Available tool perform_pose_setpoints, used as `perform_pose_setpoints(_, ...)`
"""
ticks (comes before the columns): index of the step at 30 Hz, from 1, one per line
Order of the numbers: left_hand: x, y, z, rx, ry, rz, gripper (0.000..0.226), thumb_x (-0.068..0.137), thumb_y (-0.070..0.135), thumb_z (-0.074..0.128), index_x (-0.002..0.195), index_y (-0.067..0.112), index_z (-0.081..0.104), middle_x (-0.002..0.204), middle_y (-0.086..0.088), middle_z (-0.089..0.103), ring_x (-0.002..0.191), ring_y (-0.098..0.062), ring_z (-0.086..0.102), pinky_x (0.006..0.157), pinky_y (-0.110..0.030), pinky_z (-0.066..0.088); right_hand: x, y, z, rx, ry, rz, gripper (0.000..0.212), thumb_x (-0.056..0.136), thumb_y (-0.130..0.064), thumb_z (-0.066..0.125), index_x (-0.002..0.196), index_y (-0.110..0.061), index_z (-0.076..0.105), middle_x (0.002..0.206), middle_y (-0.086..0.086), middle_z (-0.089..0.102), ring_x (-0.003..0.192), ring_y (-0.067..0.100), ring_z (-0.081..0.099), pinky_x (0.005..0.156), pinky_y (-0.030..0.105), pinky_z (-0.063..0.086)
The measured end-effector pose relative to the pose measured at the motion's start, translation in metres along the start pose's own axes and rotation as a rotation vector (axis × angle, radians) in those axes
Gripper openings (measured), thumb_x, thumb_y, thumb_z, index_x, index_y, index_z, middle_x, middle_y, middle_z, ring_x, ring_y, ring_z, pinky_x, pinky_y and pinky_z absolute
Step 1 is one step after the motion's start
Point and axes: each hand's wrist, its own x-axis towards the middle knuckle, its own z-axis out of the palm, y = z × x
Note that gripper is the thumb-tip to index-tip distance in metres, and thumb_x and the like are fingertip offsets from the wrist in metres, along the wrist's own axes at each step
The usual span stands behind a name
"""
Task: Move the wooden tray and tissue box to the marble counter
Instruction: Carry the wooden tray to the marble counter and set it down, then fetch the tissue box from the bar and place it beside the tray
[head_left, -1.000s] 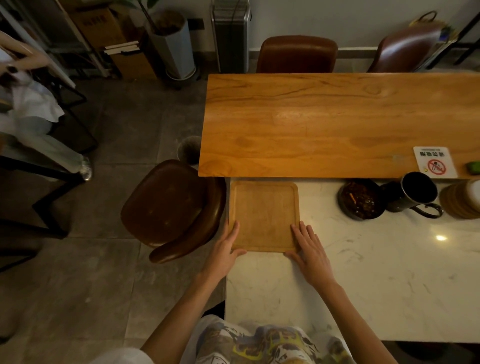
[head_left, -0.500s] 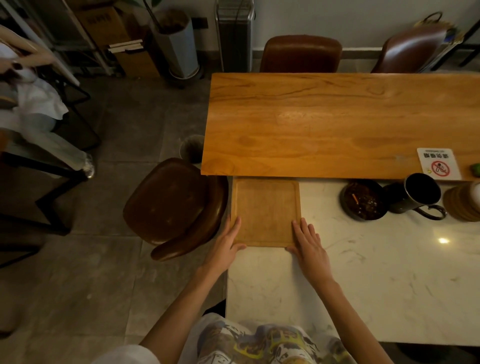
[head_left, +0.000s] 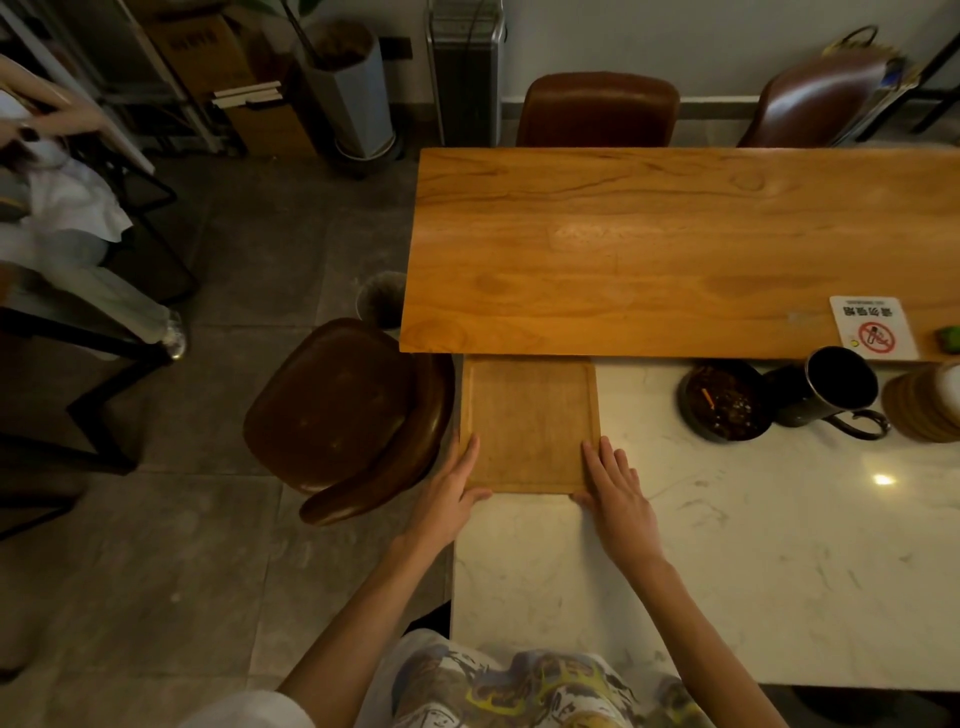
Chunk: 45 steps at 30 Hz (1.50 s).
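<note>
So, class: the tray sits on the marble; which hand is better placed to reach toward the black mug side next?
Probably the right hand: it rests at the wooden tray's right corner, nearer the black mug.

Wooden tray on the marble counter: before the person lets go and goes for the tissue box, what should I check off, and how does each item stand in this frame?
1. wooden tray lying flat on the marble counter: ok.
2. Tray's far edge tucked against the wooden table: ok.
3. Tray's left edge inside the counter edge: cannot tell; it runs right along it.
4. left hand and right hand flat at the near corners, not gripping: ok.
5. Room to the right: ok; the dark bowl and black mug stand apart from the tray.
6. Tissue box located: not ok, none in view.
</note>
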Motion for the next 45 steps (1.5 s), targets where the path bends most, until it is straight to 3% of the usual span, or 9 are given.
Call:
perform_pose_setpoints(3,-0.001,-0.001,0.000,-0.013,-0.023,0.008,0.087,0.096,0.028,0.061,0.157,0.030,-0.001,0.165,0.003,-0.012,0.146,-0.022,0.029,0.113,-0.033,0.032,-0.001,0.000,-0.001,0.039,-0.005,-0.013,0.075,0.102,-0.046,0.045,0.161,-0.026,0.004,0.169,0.007,0.003,0.155,0.031,0.003,0.125,0.050,0.012)
perform_pose_setpoints(8,-0.004,-0.001,0.010,0.025,-0.039,0.018,0.095,0.097,0.030,0.058,0.151,0.033,-0.020,0.159,0.003,-0.034,0.152,-0.021,-0.001,0.119,-0.039,0.023,-0.006,0.000,-0.001,-0.088,-0.053,-0.076,0.079,0.100,-0.056,0.043,0.158,-0.029,-0.004,0.169,0.005,-0.005,0.154,0.036,-0.004,0.124,0.049,0.006)
perform_pose_setpoints(14,-0.004,0.001,0.010,0.103,0.003,0.002,0.095,0.096,0.033,0.060,0.156,0.026,-0.014,0.162,-0.001,-0.028,0.152,-0.023,0.004,0.116,-0.038,0.029,-0.005,-0.002,0.000,-0.124,-0.042,-0.063,0.074,0.102,-0.050,0.042,0.160,-0.024,0.005,0.169,0.005,0.000,0.155,0.038,-0.001,0.124,0.050,0.009)
perform_pose_setpoints(18,-0.005,0.002,0.011,0.066,0.003,0.004,0.095,0.096,0.029,0.061,0.156,0.026,-0.013,0.161,0.000,-0.030,0.152,-0.020,-0.003,0.118,-0.037,0.024,-0.005,-0.001,0.002,-0.104,-0.038,-0.062,0.075,0.102,-0.049,0.044,0.160,-0.025,0.003,0.168,0.004,-0.003,0.155,0.038,-0.002,0.124,0.050,0.008)
perform_pose_setpoints(23,-0.008,0.003,0.017,0.045,0.076,0.081,0.092,0.095,0.018,0.063,0.157,0.024,-0.004,0.157,0.007,-0.034,0.145,-0.008,-0.017,0.114,-0.022,0.011,-0.006,-0.001,0.002,-0.097,-0.035,-0.067,0.077,0.102,-0.047,0.047,0.159,-0.026,0.000,0.169,0.009,-0.003,0.155,0.038,-0.002,0.124,0.050,0.009)
perform_pose_setpoints(32,-0.006,-0.002,0.021,0.066,0.075,0.092,0.091,0.095,0.020,0.064,0.158,0.023,-0.002,0.156,0.010,-0.033,0.146,-0.009,-0.014,0.114,-0.024,0.013,-0.006,0.000,0.005,-0.125,-0.048,-0.059,0.077,0.103,-0.048,0.043,0.159,-0.025,-0.004,0.168,0.009,-0.009,0.154,0.037,-0.008,0.124,0.048,0.003)
perform_pose_setpoints(36,-0.007,0.002,0.018,0.096,0.063,0.081,0.090,0.095,0.020,0.063,0.158,0.021,-0.001,0.161,0.002,-0.030,0.151,-0.017,-0.009,0.119,-0.035,0.021,-0.005,-0.003,0.003,-0.131,-0.060,-0.046,0.077,0.102,-0.048,0.044,0.159,-0.025,-0.004,0.168,0.009,-0.009,0.154,0.038,-0.008,0.124,0.050,0.003)
perform_pose_setpoints(42,-0.011,0.006,0.010,0.152,0.034,0.049,0.085,0.096,0.027,0.062,0.158,0.020,0.004,0.164,0.000,-0.024,0.152,-0.024,0.005,0.117,-0.042,0.028,-0.009,-0.010,-0.006,-0.062,-0.041,-0.031,0.077,0.099,-0.041,0.056,0.160,-0.025,0.011,0.169,0.009,0.000,0.155,0.037,0.000,0.125,0.052,0.009)
perform_pose_setpoints(45,-0.014,0.009,0.004,0.205,-0.004,0.008,0.080,0.097,0.031,0.059,0.158,0.022,0.008,0.165,-0.002,-0.019,0.151,-0.027,0.012,0.114,-0.046,0.032,-0.014,-0.017,-0.011,0.066,-0.035,0.024,0.067,0.099,-0.031,0.060,0.157,-0.019,0.030,0.167,0.013,0.013,0.153,0.036,0.012,0.124,0.048,0.016)
